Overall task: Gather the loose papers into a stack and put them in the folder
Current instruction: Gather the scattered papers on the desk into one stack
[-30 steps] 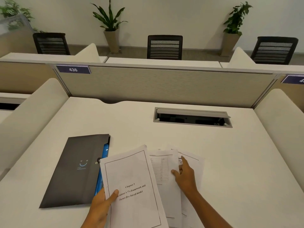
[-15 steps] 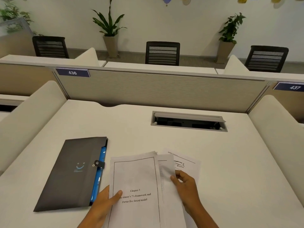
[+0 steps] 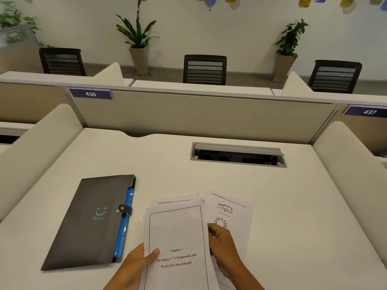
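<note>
A dark folder [image 3: 92,220] lay shut on the white desk [image 3: 293,206], its snap tab fastened, with blue sheets [image 3: 125,218] showing along its open right edge. Just right of it, the left hand [image 3: 134,266] gripped the papers [image 3: 178,237], thumb pressed on the top page headed "Chapter 3". The right hand [image 3: 225,245] curled against the stack's right edge, seemingly pinching it. One loose sheet [image 3: 230,210] lay fanned out beneath, still outside the stack.
</note>
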{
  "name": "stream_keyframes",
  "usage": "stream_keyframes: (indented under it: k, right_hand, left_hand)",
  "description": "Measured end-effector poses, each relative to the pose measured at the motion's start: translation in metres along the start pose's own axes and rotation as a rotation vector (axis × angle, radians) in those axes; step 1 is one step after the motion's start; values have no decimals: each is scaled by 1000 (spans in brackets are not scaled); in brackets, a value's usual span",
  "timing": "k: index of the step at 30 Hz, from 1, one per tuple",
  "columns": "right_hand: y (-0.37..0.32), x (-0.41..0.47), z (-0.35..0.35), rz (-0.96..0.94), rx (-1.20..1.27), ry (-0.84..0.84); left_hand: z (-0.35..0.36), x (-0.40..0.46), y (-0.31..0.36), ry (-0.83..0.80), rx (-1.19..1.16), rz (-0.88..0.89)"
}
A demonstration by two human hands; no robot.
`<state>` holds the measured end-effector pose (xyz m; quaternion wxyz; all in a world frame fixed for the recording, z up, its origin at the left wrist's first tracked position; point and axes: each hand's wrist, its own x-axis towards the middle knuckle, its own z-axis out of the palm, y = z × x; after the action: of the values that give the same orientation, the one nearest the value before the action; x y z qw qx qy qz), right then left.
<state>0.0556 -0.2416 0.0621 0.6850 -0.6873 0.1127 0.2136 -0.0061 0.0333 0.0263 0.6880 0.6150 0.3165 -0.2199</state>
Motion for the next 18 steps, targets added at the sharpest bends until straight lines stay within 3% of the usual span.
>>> stream_keyframes:
  k: [2,4,7,12,18]
  right_hand:
    - [-5,8,-9,3,-57,-1]
    - [-9,20,-26,-86,-190,144]
    - [-9,40,-66,-241,-666,331]
    - [5,69,-127,-47,-1143,215]
    - [21,66,-130,-72,-1320,201]
  left_hand:
    - [0,0,-3,41,91,32]
    - [-1,0,-5,102,153,74]
    - [-6,0,-8,172,135,128]
    - [-15,0,-6,259,18,143]
    - [-18,2,-4,276,-72,182]
